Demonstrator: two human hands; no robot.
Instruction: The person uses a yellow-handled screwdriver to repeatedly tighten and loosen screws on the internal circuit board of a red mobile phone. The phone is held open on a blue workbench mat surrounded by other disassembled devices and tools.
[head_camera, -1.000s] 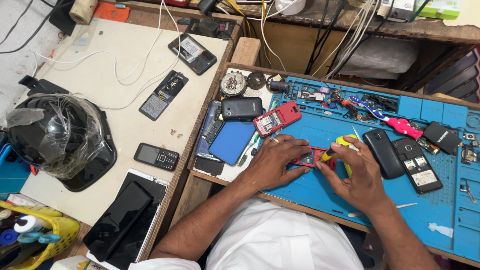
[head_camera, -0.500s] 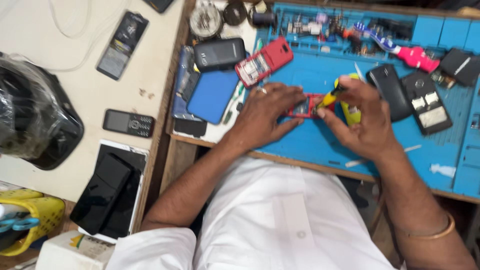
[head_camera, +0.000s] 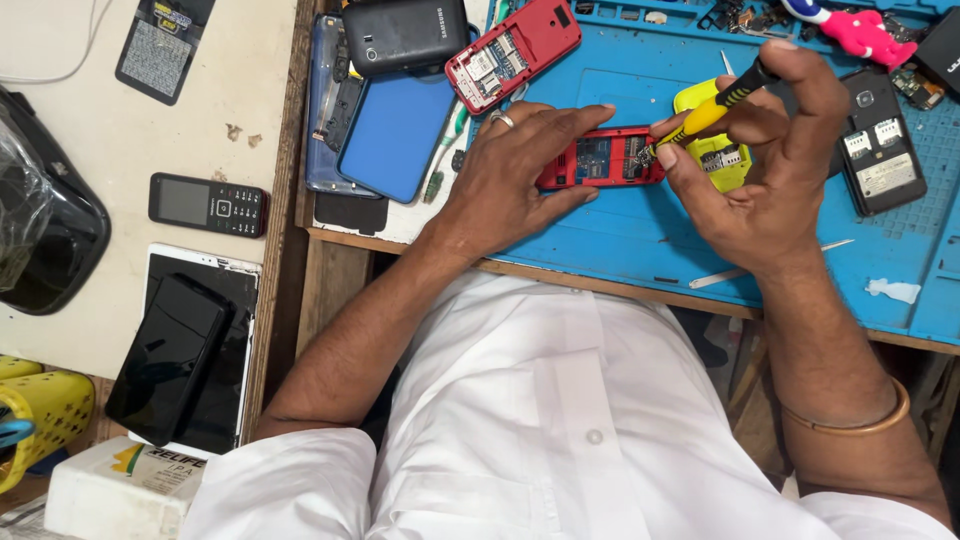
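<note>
I see bare blue mat (head_camera: 640, 240) in front of my hands, open to the desk edge except for a thin white stick (head_camera: 770, 265). Phones crowd the far side: a red one (head_camera: 512, 48), a black one (head_camera: 404, 35), and another (head_camera: 878, 140) to the right.

Left hand (head_camera: 510, 175) lies palm-down, fingers spread and stretched to the right, a ring on one finger, the forearm running back toward the near left. Right hand (head_camera: 760, 170) is raised on its wrist, thumb and fingertips pinched together, index finger arched over the top. A bangle circles the right forearm.
</note>
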